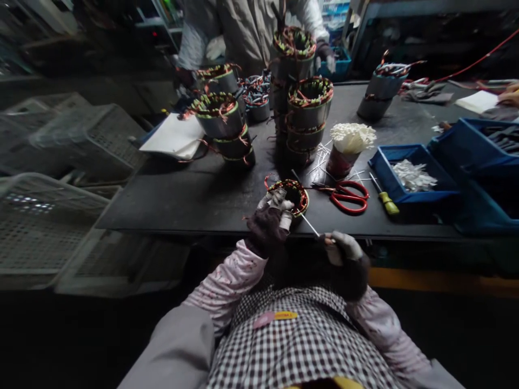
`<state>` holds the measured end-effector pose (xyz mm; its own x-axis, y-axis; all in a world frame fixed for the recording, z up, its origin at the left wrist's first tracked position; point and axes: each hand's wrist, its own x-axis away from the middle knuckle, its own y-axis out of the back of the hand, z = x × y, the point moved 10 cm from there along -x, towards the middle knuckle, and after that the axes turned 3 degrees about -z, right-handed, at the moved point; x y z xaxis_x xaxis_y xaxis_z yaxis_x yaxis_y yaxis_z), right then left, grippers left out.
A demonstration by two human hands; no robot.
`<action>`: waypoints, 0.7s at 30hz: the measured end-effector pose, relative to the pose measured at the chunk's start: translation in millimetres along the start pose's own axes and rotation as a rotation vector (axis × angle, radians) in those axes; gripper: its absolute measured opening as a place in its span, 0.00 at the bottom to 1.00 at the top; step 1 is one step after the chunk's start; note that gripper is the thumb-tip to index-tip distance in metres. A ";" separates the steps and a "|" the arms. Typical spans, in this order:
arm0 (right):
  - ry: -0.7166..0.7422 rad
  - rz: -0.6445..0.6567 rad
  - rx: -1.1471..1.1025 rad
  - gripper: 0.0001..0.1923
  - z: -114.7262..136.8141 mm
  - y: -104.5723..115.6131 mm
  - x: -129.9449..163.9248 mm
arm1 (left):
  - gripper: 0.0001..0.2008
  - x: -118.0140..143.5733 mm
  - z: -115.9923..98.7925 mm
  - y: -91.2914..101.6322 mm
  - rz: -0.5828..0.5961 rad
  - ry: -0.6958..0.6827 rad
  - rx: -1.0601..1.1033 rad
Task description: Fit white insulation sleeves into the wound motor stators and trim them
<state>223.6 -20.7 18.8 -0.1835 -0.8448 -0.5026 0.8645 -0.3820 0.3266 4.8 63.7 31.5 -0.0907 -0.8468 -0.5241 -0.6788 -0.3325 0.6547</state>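
A wire-wound stator ring [301,203] with red and yellow-green edging lies at the table's near edge. My left hand [271,219], in a dark glove with pale fingertips, is bent over its left rim and grips it; the hand hides part of the ring. To the right and nearer to me, my right hand [344,251] is closed on the near end of a thin white strip [310,224], which looks like a cable tie. The strip's far end meets the stator's near side. Red-handled scissors [349,197] lie right of the ring.
Stacked stators [310,111] and more stators [221,119] stand farther back. A cup of white strips [352,143], a yellow-handled screwdriver [388,203] and a blue bin [424,195] are at the right. Plastic crates [44,227] sit left. A co-worker [247,32] stands opposite.
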 end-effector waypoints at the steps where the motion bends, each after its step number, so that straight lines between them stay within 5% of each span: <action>1: 0.067 0.017 0.016 0.08 10.2 -6.8 -6.7 | 0.13 -0.5 -0.7 -1.0 -0.001 0.003 -0.025; 5: 0.135 0.042 -0.095 0.10 24.6 -23.9 -29.7 | 0.10 -0.9 2.1 -6.2 -0.059 0.108 0.069; 9: -0.171 0.146 -0.320 0.08 -10.6 -44.4 -50.6 | 0.14 6.1 20.6 -13.7 -0.135 0.332 0.365; 13: -0.384 0.296 -0.412 0.12 -23.5 -64.1 -61.4 | 0.08 1.8 12.4 -11.3 -0.094 0.262 0.349; 16: -0.350 0.403 -0.328 0.11 -10.9 -69.2 -65.8 | 0.07 -0.9 10.0 -5.9 -0.086 0.259 0.401; 21: -0.224 0.400 -0.211 0.08 4.2 -68.8 -74.8 | 0.07 -2.7 8.4 -1.0 -0.093 0.276 0.348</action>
<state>175.9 67.2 37.3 0.1060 -0.9781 -0.1794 0.9591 0.0530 0.2782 -0.4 69.8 27.7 0.1480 -0.9146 -0.3764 -0.8835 -0.2932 0.3652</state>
